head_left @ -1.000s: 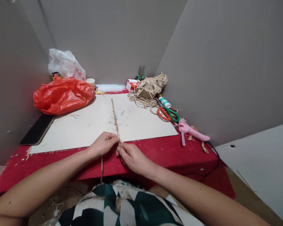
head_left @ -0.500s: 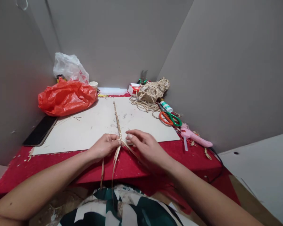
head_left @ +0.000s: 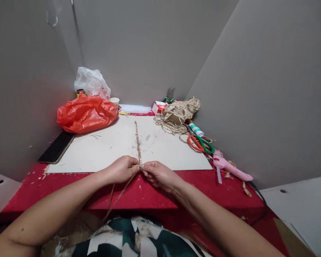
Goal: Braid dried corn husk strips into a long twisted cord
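A thin braid of straw-coloured fibre [head_left: 138,142] lies lengthwise on the white board [head_left: 117,142], its near end between my hands. My left hand [head_left: 124,168] pinches the strands at that end. Fingertips touching the left ones, my right hand [head_left: 157,173] is closed on the same spot of the braid. Loose strands [head_left: 120,194] hang from under my left hand toward my lap. Fingers cover the exact crossing of the strands.
Left are a red plastic bag [head_left: 88,112], a white bag [head_left: 92,82], a paper cup [head_left: 114,101] and a phone [head_left: 57,147]. Right are coiled cord [head_left: 180,111], a glue stick [head_left: 196,129], scissors [head_left: 205,144] and a pink glue gun [head_left: 231,167]. Grey panels surround the red-covered table [head_left: 160,198].
My right hand, open and apart before, has closed in on the braid's near end beside my left hand. The loose strands now hang further left. The whole view has shifted slightly.
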{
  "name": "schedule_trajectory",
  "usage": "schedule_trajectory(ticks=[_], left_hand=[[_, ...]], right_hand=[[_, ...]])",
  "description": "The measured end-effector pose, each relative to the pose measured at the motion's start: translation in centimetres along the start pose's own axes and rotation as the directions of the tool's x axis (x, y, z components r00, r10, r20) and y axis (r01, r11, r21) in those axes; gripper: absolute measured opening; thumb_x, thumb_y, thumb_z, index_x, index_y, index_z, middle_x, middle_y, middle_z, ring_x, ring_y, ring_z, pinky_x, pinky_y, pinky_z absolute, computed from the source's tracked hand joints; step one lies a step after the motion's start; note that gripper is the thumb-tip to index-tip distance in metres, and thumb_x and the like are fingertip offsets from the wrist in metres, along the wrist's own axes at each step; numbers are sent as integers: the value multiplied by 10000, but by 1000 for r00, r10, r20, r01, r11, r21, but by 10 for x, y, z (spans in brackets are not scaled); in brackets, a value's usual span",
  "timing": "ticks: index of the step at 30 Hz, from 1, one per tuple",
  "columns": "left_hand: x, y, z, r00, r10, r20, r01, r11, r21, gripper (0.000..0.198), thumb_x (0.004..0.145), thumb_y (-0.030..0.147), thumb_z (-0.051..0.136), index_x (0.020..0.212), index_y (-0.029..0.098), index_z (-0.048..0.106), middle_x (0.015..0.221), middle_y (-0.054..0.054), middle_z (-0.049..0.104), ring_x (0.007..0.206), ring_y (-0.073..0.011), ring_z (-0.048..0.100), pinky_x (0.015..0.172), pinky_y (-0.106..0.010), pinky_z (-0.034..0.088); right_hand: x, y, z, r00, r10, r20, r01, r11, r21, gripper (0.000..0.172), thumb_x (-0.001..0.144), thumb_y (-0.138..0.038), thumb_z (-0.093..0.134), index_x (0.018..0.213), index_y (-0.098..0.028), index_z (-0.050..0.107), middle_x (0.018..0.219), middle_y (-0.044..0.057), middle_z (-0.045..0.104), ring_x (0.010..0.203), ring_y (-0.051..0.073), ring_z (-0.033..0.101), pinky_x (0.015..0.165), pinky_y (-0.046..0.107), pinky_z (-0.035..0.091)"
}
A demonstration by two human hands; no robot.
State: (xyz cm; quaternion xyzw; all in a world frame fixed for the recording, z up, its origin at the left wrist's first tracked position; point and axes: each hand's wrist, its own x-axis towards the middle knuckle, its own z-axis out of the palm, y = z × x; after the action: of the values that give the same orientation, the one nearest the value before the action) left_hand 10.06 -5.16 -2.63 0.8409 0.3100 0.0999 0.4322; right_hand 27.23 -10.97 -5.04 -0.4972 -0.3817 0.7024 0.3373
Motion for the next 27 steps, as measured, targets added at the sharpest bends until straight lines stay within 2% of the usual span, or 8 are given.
schedule_trajectory(ticks=[5,11,14,17,20,24,25,27], left_hand=[[-16,17,-3,998,20,-61,11,881,473,335,872,306,333,741,157,602,678,-71,626,588,-163,535,554,-260,342],[-29,27,21,1000,3,-30,18,727,687,312,851,181,299,991,116,570,717,-114,651,639,-245,620,578,-325,417],[-32,27,33,1000,17,-12,-3,682,731,361,794,108,336,1093,71,535,809,-146,659,694,-260,632,602,-343,438],[-37,32,32,996,56,74,-91,725,683,305,811,148,352,1013,87,573,849,-146,657,687,-242,623,588,-326,432],[-39,38,15,986,104,127,-156,843,514,306,875,279,338,808,153,608,738,-85,645,613,-180,580,567,-278,401],[-25,30,-10,970,77,-232,-14,965,261,337,893,330,328,730,161,570,649,-25,579,594,-131,505,593,-252,365],[-20,26,-12,962,59,-266,-7,981,192,316,887,320,339,733,157,562,653,-18,565,608,-126,497,605,-250,363],[-11,17,-9,986,6,-167,-7,1000,-6,290,875,311,346,723,153,536,637,-2,529,599,-115,477,598,-241,363]], right_hand=[[-6,6,17,980,-81,-182,93,994,57,328,724,-450,589,614,-147,524,361,-118,230,327,22,119,340,190,54],[-7,12,27,982,-90,-168,128,963,236,462,660,-448,664,532,-194,300,393,-116,233,349,9,113,362,191,34],[-7,14,30,986,-83,-145,121,953,278,416,671,-433,671,561,-182,358,404,-120,218,362,9,100,369,190,24],[-8,14,30,989,-88,-120,118,955,272,312,682,-407,682,687,-143,517,409,-128,207,371,12,87,372,189,18],[-10,13,27,994,-67,-83,89,950,298,299,683,-389,693,729,-129,551,417,-130,198,376,9,83,372,180,22],[-12,10,20,998,-43,-52,59,931,360,278,682,-342,711,739,-134,536,433,-130,199,379,5,85,370,165,35],[-13,9,19,998,-42,-43,55,930,363,277,682,-337,712,746,-131,538,434,-131,202,377,4,87,369,163,38],[-12,7,18,999,-50,-19,53,935,351,276,689,-339,706,752,-126,543,436,-129,209,375,3,89,367,163,38]])
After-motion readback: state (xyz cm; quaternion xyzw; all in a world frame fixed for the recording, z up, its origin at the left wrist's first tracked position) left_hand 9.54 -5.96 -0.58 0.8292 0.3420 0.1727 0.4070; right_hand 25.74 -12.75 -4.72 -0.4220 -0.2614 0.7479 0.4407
